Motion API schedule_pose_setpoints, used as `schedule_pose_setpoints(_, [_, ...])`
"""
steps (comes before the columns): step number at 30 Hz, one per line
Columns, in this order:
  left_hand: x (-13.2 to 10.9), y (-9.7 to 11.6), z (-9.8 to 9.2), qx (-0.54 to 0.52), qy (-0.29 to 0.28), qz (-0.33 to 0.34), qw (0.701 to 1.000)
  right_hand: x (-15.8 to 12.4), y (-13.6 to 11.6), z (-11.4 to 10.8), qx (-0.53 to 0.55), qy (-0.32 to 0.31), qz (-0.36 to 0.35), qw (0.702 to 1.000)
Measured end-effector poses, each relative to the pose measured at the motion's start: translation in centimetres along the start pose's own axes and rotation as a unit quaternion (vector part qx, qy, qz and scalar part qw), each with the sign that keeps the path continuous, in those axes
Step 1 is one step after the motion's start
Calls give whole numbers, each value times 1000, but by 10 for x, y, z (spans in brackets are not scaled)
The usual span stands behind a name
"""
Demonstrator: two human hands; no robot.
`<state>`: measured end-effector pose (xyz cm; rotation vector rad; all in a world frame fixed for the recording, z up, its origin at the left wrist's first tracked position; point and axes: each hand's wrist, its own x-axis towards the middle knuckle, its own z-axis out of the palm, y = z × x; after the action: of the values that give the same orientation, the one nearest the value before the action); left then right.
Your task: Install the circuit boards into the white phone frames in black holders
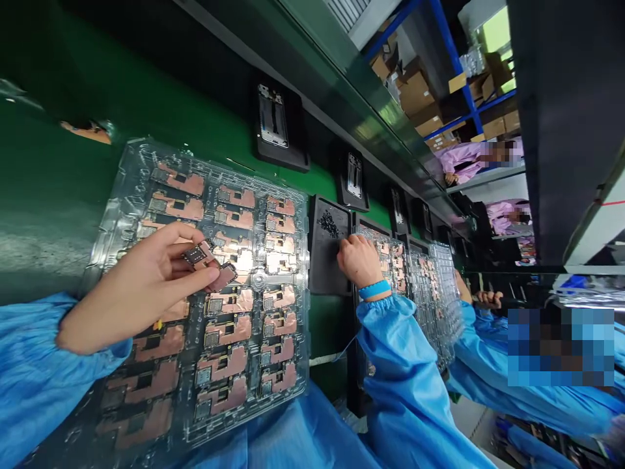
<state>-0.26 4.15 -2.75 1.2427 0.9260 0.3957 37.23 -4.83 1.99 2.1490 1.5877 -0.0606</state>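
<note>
My left hand (161,273) pinches a small copper-coloured phone circuit board (225,277) between thumb and fingers, above a clear plastic tray (256,279). Rows of similar boards lie in that tray's pockets. My right hand (359,259), with a blue band at the wrist, is over the right edge of a shallow black tray (325,267). Its fingers are curled together, and whatever they hold, if anything, is hidden. A scatter of tiny black parts (329,223) lies in the black tray, just left of these fingers.
Black holders with phone frames (273,117) line the back of the green bench (215,124). More clear trays with boards (424,270) stand to the right. Beyond them a co-worker in blue sleeves (483,345) sits close by. A green ledge (342,71) runs along the back.
</note>
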Motion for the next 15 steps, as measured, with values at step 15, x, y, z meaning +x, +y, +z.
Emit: schedule_pose_setpoints(15, [-3, 15, 3, -86, 17, 30, 996, -22, -145, -66, 553, -79, -228, 797])
